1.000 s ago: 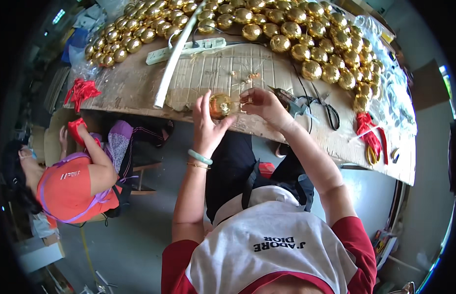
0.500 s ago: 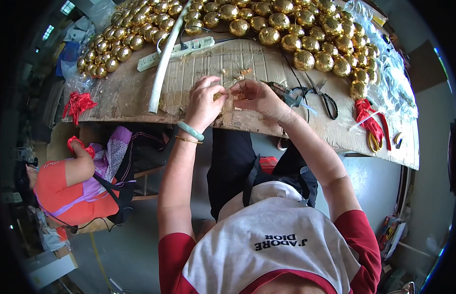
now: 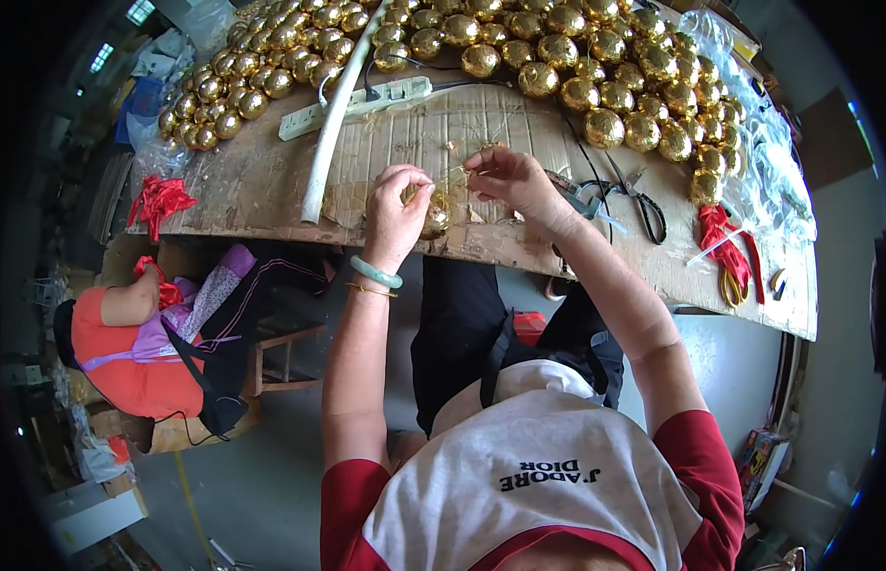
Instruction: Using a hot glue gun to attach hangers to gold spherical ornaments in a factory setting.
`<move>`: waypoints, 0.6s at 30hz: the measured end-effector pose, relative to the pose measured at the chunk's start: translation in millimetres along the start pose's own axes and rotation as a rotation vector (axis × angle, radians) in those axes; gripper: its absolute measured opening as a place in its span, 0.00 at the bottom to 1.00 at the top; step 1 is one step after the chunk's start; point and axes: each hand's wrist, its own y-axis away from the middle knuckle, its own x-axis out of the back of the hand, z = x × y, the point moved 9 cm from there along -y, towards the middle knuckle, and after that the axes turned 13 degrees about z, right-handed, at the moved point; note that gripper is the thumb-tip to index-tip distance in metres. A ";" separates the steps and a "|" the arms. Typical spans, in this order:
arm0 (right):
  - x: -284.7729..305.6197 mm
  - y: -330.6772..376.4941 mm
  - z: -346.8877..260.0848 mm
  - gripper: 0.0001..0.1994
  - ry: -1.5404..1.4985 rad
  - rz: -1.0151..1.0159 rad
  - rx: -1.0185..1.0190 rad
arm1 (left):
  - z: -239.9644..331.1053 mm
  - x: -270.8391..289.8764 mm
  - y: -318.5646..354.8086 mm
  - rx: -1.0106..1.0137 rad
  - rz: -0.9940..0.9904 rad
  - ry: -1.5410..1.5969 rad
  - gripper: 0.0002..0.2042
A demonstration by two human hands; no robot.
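My left hand (image 3: 397,211), with a green bangle at its wrist, is closed in a pinch at the near edge of the cardboard-covered table. A shiny gold ball (image 3: 438,219) is at its thumb side, apparently gripped there, though the exact contact is partly hidden. Just right of it, my right hand (image 3: 517,186) pinches with thumb and forefinger. Whatever thin piece may be between those fingertips is too small to name. Small gold scraps lie on the cardboard (image 3: 433,133) beyond the hands.
Many gold balls (image 3: 557,52) cover the table's far side. A white tube (image 3: 330,133) crosses a power strip (image 3: 386,95). Scissors (image 3: 643,205) and a hot glue gun (image 3: 578,200) lie right. Red ribbons (image 3: 719,238) hang rightward. A person in orange (image 3: 129,347) sits left.
My hands have drawn apart. The right one has moved slightly right and up from the left, and the gold ball beside my left hand now shows more fully.
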 end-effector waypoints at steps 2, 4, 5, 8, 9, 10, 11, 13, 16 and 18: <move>4.1 1.0 -1.9 0.12 -0.006 0.055 -0.048 | 1.1 1.0 0.7 0.003 0.007 -0.007 0.03; 6.0 -1.4 -2.9 0.12 -0.005 0.067 -0.027 | -1.2 1.7 2.1 0.038 -0.007 -0.035 0.03; 6.4 -2.3 -3.8 0.12 -0.005 0.079 -0.008 | -1.6 2.7 2.5 0.038 -0.005 -0.036 0.03; 2.3 -2.6 -3.7 0.12 -0.052 0.065 -0.005 | -3.5 4.6 3.3 0.050 0.017 -0.028 0.03; 2.6 -4.4 -0.8 0.12 -0.051 0.066 -0.003 | -3.1 3.7 3.6 0.051 0.018 -0.022 0.03; 2.4 -6.6 1.2 0.12 -0.045 0.058 0.029 | -2.7 2.4 3.5 0.053 0.020 -0.016 0.03; -1.3 -6.4 -1.8 0.12 -0.040 0.048 0.058 | -2.7 2.2 3.5 0.053 0.021 -0.017 0.03; -8.9 -3.5 0.1 0.13 -0.094 0.030 0.016 | 1.0 3.0 2.5 0.019 0.049 0.011 0.03; -17.5 -2.5 0.2 0.13 -0.161 0.007 -0.021 | -11.6 -4.2 6.5 0.176 0.036 0.124 0.04; -18.0 -3.1 0.0 0.13 -0.177 0.001 -0.016 | -8.7 -2.9 4.6 0.165 0.036 0.108 0.04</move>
